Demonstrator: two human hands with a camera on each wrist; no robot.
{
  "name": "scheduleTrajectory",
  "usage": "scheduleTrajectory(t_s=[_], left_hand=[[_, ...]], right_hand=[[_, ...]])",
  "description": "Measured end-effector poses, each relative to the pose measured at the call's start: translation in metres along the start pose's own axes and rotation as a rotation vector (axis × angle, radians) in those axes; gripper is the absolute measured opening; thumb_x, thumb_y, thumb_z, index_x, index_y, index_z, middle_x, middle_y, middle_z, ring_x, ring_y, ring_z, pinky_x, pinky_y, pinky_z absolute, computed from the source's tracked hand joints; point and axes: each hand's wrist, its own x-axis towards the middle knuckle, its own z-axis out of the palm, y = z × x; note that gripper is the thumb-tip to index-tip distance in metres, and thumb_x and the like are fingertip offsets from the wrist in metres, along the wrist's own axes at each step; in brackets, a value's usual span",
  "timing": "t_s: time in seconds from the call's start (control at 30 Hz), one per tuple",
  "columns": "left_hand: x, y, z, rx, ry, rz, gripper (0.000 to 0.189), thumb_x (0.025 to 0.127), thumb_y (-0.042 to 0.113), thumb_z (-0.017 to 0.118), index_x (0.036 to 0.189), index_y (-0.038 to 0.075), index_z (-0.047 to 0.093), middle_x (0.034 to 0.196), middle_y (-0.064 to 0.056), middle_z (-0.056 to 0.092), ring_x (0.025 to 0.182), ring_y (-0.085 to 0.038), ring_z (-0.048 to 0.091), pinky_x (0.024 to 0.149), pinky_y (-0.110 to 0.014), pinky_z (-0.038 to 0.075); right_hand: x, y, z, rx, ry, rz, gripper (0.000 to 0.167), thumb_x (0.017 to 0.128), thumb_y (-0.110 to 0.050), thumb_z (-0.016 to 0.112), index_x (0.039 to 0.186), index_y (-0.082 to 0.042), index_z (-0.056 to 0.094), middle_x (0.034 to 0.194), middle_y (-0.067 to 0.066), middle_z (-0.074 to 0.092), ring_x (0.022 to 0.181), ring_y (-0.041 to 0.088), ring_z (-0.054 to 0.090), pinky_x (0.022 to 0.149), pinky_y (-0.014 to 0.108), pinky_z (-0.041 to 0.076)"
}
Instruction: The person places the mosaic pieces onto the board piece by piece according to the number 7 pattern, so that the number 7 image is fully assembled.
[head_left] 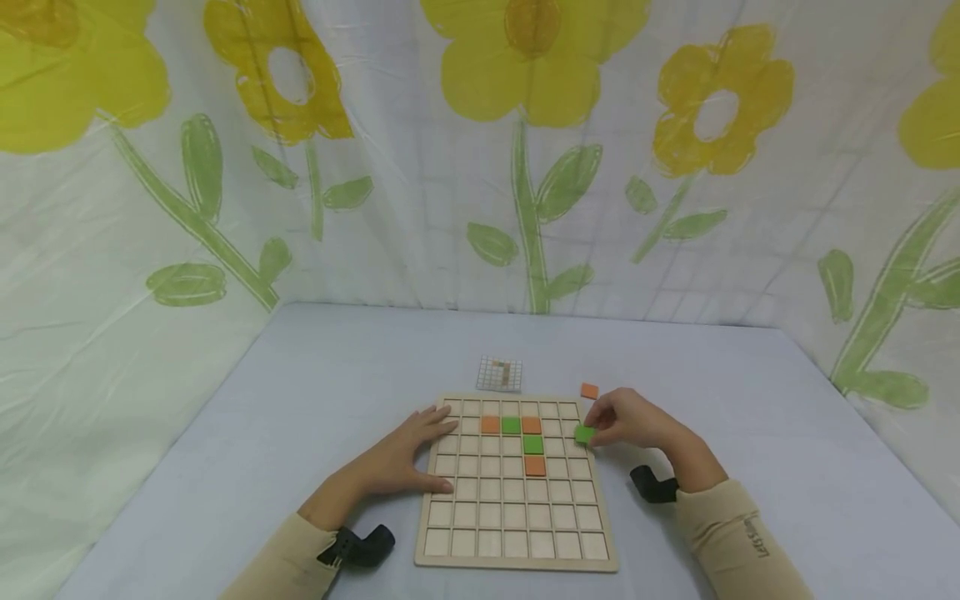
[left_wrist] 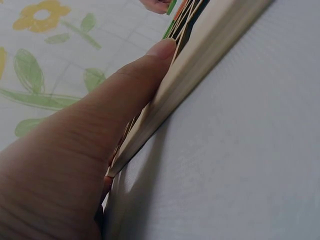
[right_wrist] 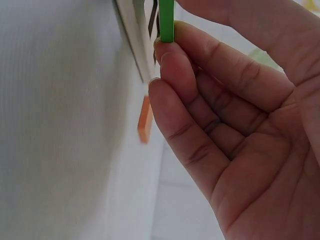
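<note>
A wooden grid board [head_left: 477, 490] lies flat on the table, with square cells. In it sit several orange and green tiles: a row of an orange tile [head_left: 491, 425], a green tile [head_left: 511, 426] and another orange one, then a green tile [head_left: 533, 445] and an orange tile [head_left: 535, 466] below. My left hand [head_left: 401, 454] rests with spread fingers on the board's left edge; its thumb [left_wrist: 150, 62] lies along the rim in the left wrist view. My right hand [head_left: 633, 421] pinches a green tile [right_wrist: 167, 21] between thumb and fingers, over the board's right edge.
A loose orange tile [head_left: 590, 391] lies on the table beyond the board's far right corner. A small card with a printed grid pattern [head_left: 499, 374] lies behind the board. A white curtain with painted flowers [head_left: 420, 208] stands behind the table [head_left: 360, 358].
</note>
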Motion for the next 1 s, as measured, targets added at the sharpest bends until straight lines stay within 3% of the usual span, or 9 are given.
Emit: scheduleTrajectory(t_s=[0.6, 1.0], left_hand=[[0.001, -0.002, 0.000, 0.006, 0.000, 0.015, 0.093, 0.067, 0.059, 0.073, 0.142, 0.015, 0.040, 0.155, -0.006, 0.022, 0.144, -0.034, 0.011, 0.116, -0.056, 0.012], [0.000, 0.000, -0.001, -0.008, -0.003, 0.021, 0.092, 0.067, 0.058, 0.074, 0.142, 0.014, 0.041, 0.155, -0.007, 0.023, 0.144, -0.035, 0.011, 0.116, -0.056, 0.012]], right_hand=[[0.003, -0.051, 0.027, -0.007, -0.142, -0.052, 0.016, 0.072, -0.014, 0.079, 0.082, -0.012, 0.067, 0.077, -0.004, 0.062, 0.069, 0.008, 0.053, 0.061, 0.020, 0.049], [0.002, -0.067, 0.041, -0.012, -0.199, -0.112, 0.017, 0.070, -0.015, 0.081, 0.083, -0.012, 0.070, 0.078, -0.008, 0.065, 0.067, 0.001, 0.053, 0.061, 0.017, 0.050]])
